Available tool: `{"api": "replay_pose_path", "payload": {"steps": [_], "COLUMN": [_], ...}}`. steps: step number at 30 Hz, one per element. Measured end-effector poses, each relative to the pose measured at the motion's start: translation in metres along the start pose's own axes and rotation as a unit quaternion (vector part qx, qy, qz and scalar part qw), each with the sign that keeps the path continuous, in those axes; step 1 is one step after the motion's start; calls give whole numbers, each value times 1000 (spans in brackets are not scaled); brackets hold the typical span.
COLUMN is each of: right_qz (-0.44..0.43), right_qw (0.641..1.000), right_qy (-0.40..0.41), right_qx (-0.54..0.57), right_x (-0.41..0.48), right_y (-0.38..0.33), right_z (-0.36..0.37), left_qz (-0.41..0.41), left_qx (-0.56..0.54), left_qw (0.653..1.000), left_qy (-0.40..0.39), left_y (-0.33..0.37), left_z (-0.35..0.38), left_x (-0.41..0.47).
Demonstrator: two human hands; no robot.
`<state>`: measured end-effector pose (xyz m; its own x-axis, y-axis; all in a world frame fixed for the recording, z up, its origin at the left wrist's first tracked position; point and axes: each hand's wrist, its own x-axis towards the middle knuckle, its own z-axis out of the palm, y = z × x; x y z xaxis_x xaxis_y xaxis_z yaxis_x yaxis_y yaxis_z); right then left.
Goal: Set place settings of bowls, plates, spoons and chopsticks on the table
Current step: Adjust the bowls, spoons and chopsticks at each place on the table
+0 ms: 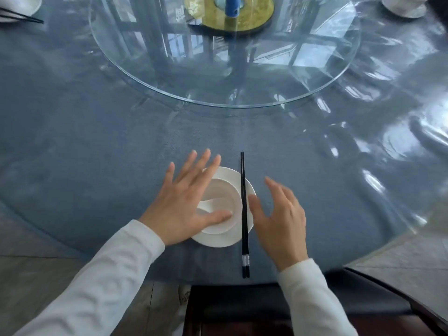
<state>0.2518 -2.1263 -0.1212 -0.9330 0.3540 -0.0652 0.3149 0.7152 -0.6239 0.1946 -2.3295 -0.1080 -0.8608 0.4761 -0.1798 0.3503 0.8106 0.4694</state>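
Observation:
A white plate (219, 240) sits on the blue tablecloth near the table's front edge. On it stands a white bowl (224, 190) with a white spoon (208, 206) inside. A pair of black chopsticks (244, 214) lies straight across the plate's right rim, tips pointing away from me. My left hand (184, 204) hovers over the left side of the plate and bowl, fingers spread, thumb at the bowl's near rim. My right hand (281, 219) is just right of the chopsticks, fingers relaxed and blurred, holding nothing.
A large glass turntable (169, 81) fills the table's middle, with a gold base and blue post (232, 6) at its hub. Another setting with chopsticks (21, 15) is at the far left, and white dishes (404, 6) at the far right. A dark wooden chair (242, 311) stands below me.

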Motion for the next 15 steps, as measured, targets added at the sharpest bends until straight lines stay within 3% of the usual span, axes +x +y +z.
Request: {"api": "replay_pose_path", "payload": {"steps": [5, 9, 15], "right_qz": [-54, -40, 5], "right_qw": [996, 988, 973], "right_qy": [63, 115, 169], "right_qx": [-26, -97, -157], "right_x": [23, 29, 6], "right_y": [-12, -13, 37], "right_z": [-35, -87, -198], "left_qz": [-37, 32, 146], "left_qx": [-14, 81, 203], "left_qw": [995, 988, 962], "left_qy": [92, 124, 108], "left_y": [30, 83, 193], "left_z": [-27, -38, -27], "left_x": [21, 42, 63]}}
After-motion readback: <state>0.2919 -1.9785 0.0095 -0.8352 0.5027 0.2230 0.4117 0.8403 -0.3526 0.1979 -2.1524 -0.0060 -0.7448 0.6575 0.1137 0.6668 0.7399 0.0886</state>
